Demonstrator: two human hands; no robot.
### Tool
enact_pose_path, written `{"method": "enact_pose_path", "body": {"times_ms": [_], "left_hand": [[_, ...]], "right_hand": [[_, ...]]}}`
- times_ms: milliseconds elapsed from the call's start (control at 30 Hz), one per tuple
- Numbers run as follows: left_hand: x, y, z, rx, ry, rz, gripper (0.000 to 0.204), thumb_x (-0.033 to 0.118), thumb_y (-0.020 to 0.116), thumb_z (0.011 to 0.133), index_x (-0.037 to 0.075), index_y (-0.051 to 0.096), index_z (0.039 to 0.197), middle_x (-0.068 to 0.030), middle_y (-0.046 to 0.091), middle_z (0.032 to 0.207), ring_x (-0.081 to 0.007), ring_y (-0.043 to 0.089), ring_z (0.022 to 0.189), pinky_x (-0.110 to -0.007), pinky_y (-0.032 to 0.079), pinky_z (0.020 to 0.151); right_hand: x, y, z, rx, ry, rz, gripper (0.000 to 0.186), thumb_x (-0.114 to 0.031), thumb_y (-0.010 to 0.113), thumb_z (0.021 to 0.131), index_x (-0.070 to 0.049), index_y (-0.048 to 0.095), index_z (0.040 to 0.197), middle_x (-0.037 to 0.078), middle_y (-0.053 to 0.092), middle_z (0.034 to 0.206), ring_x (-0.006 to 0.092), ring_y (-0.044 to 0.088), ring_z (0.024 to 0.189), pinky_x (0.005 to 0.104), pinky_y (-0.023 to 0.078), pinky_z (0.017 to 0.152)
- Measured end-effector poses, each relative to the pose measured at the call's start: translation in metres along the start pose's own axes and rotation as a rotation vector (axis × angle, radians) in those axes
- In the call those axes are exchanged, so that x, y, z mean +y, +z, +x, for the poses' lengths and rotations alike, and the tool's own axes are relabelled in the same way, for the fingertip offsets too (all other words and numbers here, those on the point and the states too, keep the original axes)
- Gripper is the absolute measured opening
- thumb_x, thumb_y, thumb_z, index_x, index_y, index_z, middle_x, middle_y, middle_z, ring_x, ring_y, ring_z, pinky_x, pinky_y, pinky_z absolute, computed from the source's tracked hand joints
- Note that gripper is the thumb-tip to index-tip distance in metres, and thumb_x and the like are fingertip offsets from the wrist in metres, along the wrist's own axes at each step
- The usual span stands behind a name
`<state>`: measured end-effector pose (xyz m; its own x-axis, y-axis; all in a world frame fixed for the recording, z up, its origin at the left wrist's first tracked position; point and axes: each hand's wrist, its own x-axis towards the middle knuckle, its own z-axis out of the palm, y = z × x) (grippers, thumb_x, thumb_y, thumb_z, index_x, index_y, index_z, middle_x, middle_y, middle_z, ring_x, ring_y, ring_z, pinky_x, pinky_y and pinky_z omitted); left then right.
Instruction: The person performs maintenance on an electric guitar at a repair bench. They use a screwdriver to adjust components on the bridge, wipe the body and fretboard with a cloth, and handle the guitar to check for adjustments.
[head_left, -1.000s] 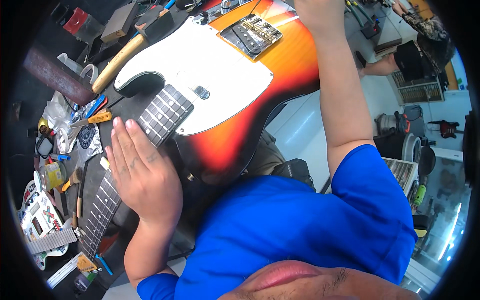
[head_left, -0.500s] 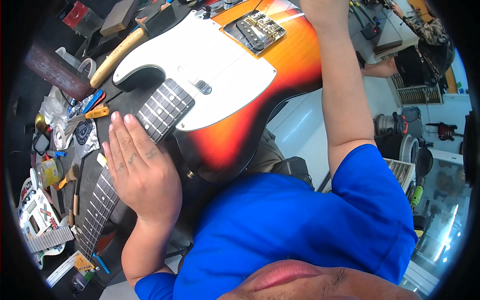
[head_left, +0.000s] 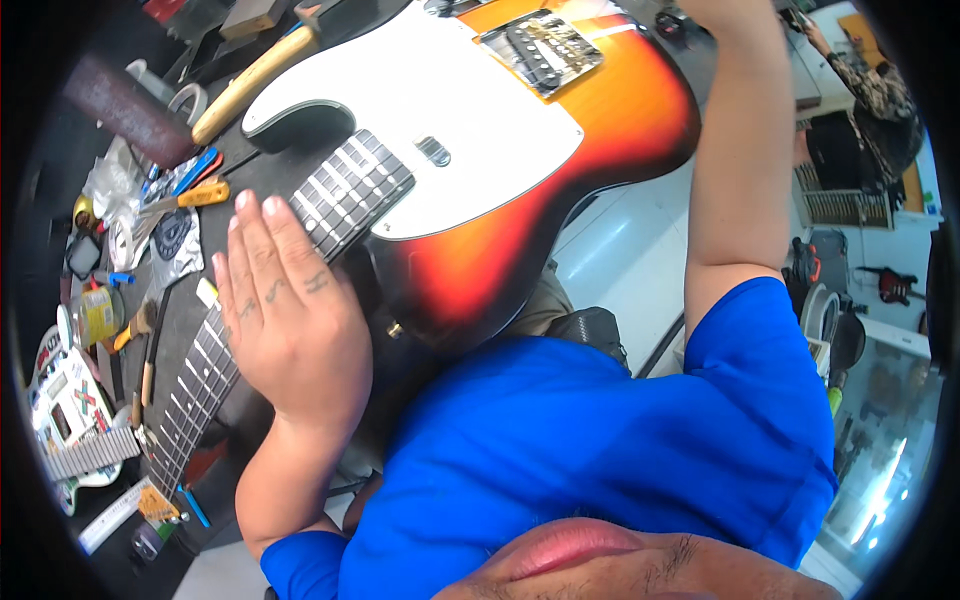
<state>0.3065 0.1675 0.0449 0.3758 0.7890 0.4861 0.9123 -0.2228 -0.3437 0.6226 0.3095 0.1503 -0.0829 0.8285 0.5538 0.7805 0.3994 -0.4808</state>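
Roughly, bench [head_left: 185,318]: dark top, left side, cluttered with tools.
Guitar [head_left: 635,115]: sunburst body at upper centre, face up, close in front of the person; neck [head_left: 200,370] slants down-left over the bench, headstock [head_left: 160,500] at lower left.
Blue shirt [head_left: 580,450]: person's, short sleeves, lower centre.
Right arm [head_left: 740,170]: reaches up past the body's far end; right hand [head_left: 725,12] mostly cut by the top edge, fingers out of frame, can't tell if grasping.
Pickguard [head_left: 490,140]: white, covers much of the guitar's face.
Left hand [head_left: 295,320]: laid across the neck, back up, fingers straight and together, unclenched; thumb hidden.
Co-worker [head_left: 870,135]: far right, dark shorts, patterned sleeve.
Hammer [head_left: 255,85]: pale wooden handle, just beside pickguard's left end.
Bridge [head_left: 545,55]: metal, upper part of the body.
Jar [head_left: 100,315]: yellow label, far left.
Brush [head_left: 138,325]: beside jar.
Scraper [head_left: 205,193]: yellow handle, near left fingertips.
Strap button [head_left: 395,330]: on body's lower edge.
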Motion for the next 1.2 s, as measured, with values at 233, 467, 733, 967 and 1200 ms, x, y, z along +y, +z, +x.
{"method": "enact_pose_path", "body": {"times_ms": [233, 467, 733, 967, 1200], "left_hand": [[0.004, 0.003, 0.001, 0.001, -0.012, 0.075, 0.039, 0.004, 0.057, 0.096, -0.012, 0.064, 0.131, -0.0305, 0.066, 0.137, -0.0422, 0.068, 0.123, -0.056, 0.048, 0.111], [0.023, -0.011, 0.012, -0.100, -0.018, 0.081, 0.043, 0.006, 0.058, 0.092, -0.015, 0.064, 0.129, -0.0360, 0.063, 0.138, -0.0475, 0.067, 0.123, -0.066, 0.044, 0.111], [0.017, -0.004, 0.017, -0.028, 0.087, 0.191, 0.036, 0.009, 0.059, 0.094, -0.009, 0.067, 0.124, -0.0287, 0.070, 0.130, -0.0408, 0.068, 0.122, -0.062, 0.046, 0.111], [0.025, -0.001, -0.003, -0.009, -0.083, 0.327, 0.047, 0.017, 0.060, 0.098, 0.006, 0.058, 0.143, -0.0151, 0.065, 0.145, -0.0284, 0.067, 0.129, -0.051, 0.049, 0.110], [0.023, 0.005, -0.022, 0.210, -0.231, 0.168, 0.037, 0.009, 0.063, 0.091, -0.001, 0.067, 0.127, -0.0192, 0.068, 0.135, -0.0315, 0.065, 0.122, -0.054, 0.044, 0.109]], "right_hand": [[0.007, 0.001, -0.005, -0.007, -0.088, 0.328, 0.021, -0.008, 0.059, 0.106, 0.001, 0.063, 0.125, 0.005, 0.071, 0.097, 0.0107, 0.069, 0.087, 0.0247, 0.057, 0.076], [0.021, 0.011, -0.004, 0.052, -0.102, 0.431, 0.028, -0.004, 0.062, 0.104, 0.002, 0.062, 0.131, 0.005, 0.071, 0.102, 0.0139, 0.072, 0.096, 0.0277, 0.058, 0.083], [0.010, -0.004, -0.008, -0.044, -0.083, 0.464, 0.038, -0.007, 0.062, 0.103, 0.002, 0.059, 0.139, 0.008, 0.072, 0.108, 0.0155, 0.072, 0.098, 0.0275, 0.057, 0.085], [0.034, -0.008, 0.018, -0.150, -0.212, 0.439, 0.032, -0.004, 0.057, 0.102, 0.003, 0.068, 0.132, 0.004, 0.071, 0.104, 0.0105, 0.068, 0.091, 0.0250, 0.057, 0.082], [0.029, 0.001, -0.008, -0.132, -0.254, 0.804, 0.031, -0.002, 0.059, 0.102, 0.004, 0.067, 0.131, 0.004, 0.072, 0.105, 0.0079, 0.067, 0.089, 0.0227, 0.057, 0.077]]}}
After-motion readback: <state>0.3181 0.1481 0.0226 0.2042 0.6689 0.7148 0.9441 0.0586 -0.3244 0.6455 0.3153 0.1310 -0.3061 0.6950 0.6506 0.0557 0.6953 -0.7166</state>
